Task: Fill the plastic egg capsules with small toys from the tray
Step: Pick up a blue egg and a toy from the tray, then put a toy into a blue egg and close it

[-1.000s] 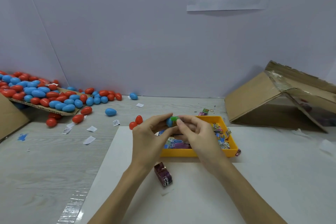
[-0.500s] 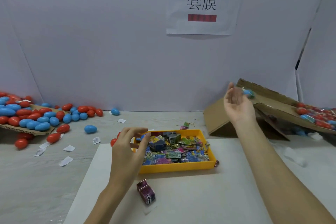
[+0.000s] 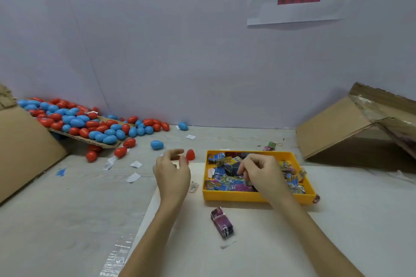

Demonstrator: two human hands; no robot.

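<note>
yellow tray (image 3: pixel 254 198) of small toys (image 3: pixel 227 181) centre, on white sheet | right hand (image 3: pixel 262 172) over tray, fingers curled into toys, pinching one | left hand (image 3: pixel 172 172) left of tray, loosely curled, holding nothing, near red egg (image 3: pixel 190 154) | egg pile (image 3: pixel 76 121) far left

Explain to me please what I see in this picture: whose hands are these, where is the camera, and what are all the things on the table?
No machine here: a person works with bare hands, and the camera sits on their head, looking forward and down. The right hand reaches into the yellow tray of small wrapped toys, fingers curled on one, though which is unclear. The left hand hovers, loosely curled and apparently empty, near a red egg capsule. A heap of red and blue capsules lies on cardboard at the far left. One small toy pack lies before the tray. A cardboard box sits at the right.
</note>
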